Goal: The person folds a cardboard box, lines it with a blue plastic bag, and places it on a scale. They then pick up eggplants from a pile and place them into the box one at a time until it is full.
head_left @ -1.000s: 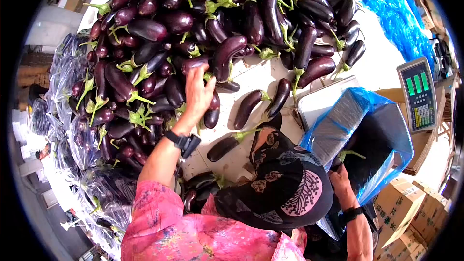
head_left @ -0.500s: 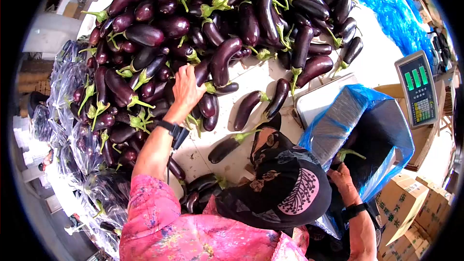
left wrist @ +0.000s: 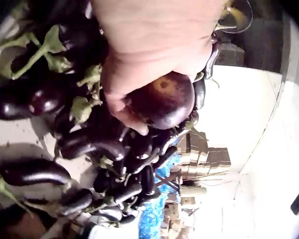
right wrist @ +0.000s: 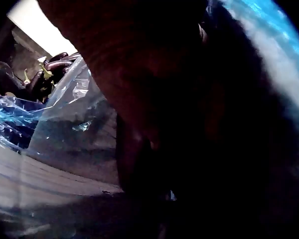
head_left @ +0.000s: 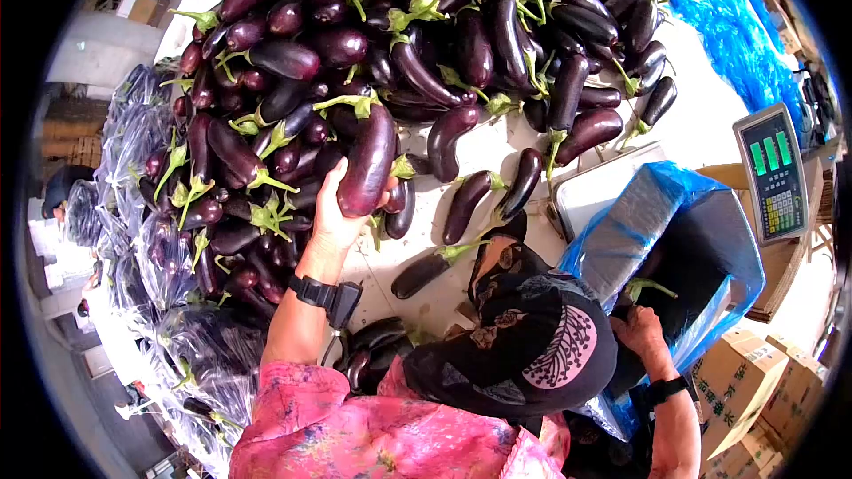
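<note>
My left hand [head_left: 334, 213] grips a plump purple eggplant [head_left: 369, 164] by its rounded end, its green stem pointing up and away, above the near edge of a large eggplant heap [head_left: 293, 62]. In the left wrist view, thumb and fingers curl round the same eggplant [left wrist: 167, 102]. My right hand [head_left: 642, 337] is inside the near side of a box [head_left: 719, 213] lined with blue plastic film [head_left: 661, 182]. It grips a dark eggplant [head_left: 628, 296] whose green stem lies toward the box's middle. The right wrist view is mostly in shadow.
Several loose eggplants [head_left: 466, 206] lie on the white table [head_left: 377, 270] between heap and box. A scale display [head_left: 770, 173] stands right of the box, cardboard cartons [head_left: 737, 381] below. Clear plastic bags [head_left: 151, 239] line the left edge; blue film [head_left: 723, 27] lies far right.
My left hand has closed round an eggplant at the heap and lifted it. A curved eggplant beside it has shifted right and nearer. The right hand stays at the box.
</note>
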`<act>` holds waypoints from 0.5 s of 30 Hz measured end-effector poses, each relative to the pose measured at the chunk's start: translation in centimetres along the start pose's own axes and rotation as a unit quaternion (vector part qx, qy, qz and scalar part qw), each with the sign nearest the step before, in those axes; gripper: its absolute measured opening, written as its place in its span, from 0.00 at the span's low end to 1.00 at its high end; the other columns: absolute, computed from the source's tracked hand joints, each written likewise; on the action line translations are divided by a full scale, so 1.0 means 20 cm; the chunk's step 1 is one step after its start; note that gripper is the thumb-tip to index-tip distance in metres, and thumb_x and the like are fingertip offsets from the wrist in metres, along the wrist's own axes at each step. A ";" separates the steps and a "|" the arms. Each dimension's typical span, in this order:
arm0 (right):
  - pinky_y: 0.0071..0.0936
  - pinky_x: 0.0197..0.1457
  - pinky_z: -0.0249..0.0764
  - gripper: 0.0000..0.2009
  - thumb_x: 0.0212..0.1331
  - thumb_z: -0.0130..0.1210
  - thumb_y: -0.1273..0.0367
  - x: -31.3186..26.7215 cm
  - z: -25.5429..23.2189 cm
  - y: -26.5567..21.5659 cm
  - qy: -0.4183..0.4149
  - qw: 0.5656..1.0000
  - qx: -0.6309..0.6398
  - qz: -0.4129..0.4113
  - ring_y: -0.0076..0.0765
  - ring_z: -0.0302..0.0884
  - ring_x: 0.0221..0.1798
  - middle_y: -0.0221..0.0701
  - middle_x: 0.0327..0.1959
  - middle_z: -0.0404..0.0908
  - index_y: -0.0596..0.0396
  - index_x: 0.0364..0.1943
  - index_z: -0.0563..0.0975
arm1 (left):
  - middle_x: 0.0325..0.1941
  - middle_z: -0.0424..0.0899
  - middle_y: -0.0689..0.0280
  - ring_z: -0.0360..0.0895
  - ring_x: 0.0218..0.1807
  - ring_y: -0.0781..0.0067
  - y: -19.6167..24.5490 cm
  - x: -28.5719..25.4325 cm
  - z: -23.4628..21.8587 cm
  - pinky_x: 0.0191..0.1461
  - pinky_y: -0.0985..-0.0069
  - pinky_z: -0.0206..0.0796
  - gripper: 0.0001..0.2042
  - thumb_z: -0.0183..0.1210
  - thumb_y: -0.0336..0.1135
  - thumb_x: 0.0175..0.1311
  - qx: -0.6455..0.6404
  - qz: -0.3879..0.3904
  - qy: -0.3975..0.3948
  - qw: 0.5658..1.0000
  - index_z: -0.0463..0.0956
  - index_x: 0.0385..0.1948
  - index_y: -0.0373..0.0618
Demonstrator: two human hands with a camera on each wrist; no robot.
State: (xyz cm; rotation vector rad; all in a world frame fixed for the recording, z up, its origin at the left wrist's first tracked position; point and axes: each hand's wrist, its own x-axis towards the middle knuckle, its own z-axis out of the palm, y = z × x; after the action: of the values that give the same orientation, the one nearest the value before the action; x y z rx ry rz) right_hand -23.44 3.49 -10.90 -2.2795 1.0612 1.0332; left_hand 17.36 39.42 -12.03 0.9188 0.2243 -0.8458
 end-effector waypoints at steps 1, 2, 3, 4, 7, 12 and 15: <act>0.48 0.48 0.80 0.28 0.54 0.64 0.48 0.00 -0.01 0.01 0.005 1.000 -0.016 -0.006 0.61 0.83 0.45 0.57 0.38 0.83 0.67 0.36 0.82 | 0.59 0.79 0.46 0.84 0.51 0.50 0.00 -0.03 0.05 0.47 0.63 0.83 0.32 0.51 0.56 0.71 -0.014 -0.010 -0.029 0.999 0.67 0.64 0.34; 0.49 0.47 0.80 0.28 0.54 0.64 0.47 0.02 0.01 0.04 0.005 0.999 -0.029 -0.012 0.63 0.83 0.43 0.57 0.37 0.83 0.66 0.36 0.83 | 0.60 0.78 0.45 0.84 0.51 0.51 -0.01 -0.06 0.10 0.47 0.64 0.83 0.35 0.51 0.58 0.71 -0.027 -0.020 -0.060 0.998 0.65 0.65 0.32; 0.49 0.46 0.80 0.27 0.55 0.64 0.48 0.02 0.00 0.04 0.015 0.999 -0.048 -0.017 0.63 0.83 0.43 0.57 0.37 0.83 0.65 0.37 0.83 | 0.62 0.76 0.43 0.84 0.50 0.52 -0.02 -0.08 0.14 0.47 0.64 0.83 0.37 0.52 0.60 0.70 -0.041 -0.029 -0.090 0.995 0.64 0.66 0.30; 0.49 0.45 0.80 0.27 0.55 0.64 0.48 0.01 0.00 0.04 0.025 0.997 -0.066 -0.022 0.63 0.83 0.42 0.56 0.36 0.83 0.64 0.38 0.83 | 0.63 0.74 0.43 0.82 0.52 0.51 -0.04 -0.08 0.16 0.51 0.63 0.82 0.42 0.57 0.63 0.65 -0.013 -0.025 -0.142 0.989 0.62 0.67 0.31; 0.51 0.43 0.80 0.25 0.57 0.63 0.48 -0.04 -0.05 0.00 0.042 0.996 -0.074 -0.042 0.63 0.83 0.41 0.55 0.34 0.83 0.62 0.38 0.83 | 0.61 0.75 0.43 0.81 0.53 0.51 -0.06 -0.08 0.26 0.54 0.62 0.81 0.44 0.70 0.55 0.55 0.080 -0.035 -0.178 0.980 0.62 0.66 0.31; 0.53 0.38 0.78 0.22 0.60 0.62 0.51 -0.16 -0.15 0.00 0.103 0.986 -0.073 -0.105 0.64 0.82 0.38 0.51 0.30 0.83 0.59 0.33 0.78 | 0.55 0.77 0.45 0.83 0.50 0.52 -0.12 -0.07 0.40 0.53 0.62 0.80 0.43 0.69 0.47 0.48 0.055 -0.090 -0.239 0.965 0.63 0.65 0.30; 0.52 0.41 0.79 0.19 0.60 0.62 0.54 -0.22 -0.27 -0.02 0.089 0.990 -0.028 -0.110 0.61 0.83 0.39 0.50 0.30 0.83 0.59 0.34 0.77 | 0.55 0.80 0.46 0.84 0.48 0.55 -0.16 -0.05 0.46 0.53 0.66 0.78 0.44 0.68 0.52 0.47 0.051 -0.114 -0.264 0.956 0.65 0.64 0.32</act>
State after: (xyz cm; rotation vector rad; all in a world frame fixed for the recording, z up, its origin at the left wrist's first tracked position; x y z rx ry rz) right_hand -22.56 2.48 -4.12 -2.5048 0.8311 0.7916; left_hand 12.77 31.90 -7.81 0.7379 -0.1849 -1.2956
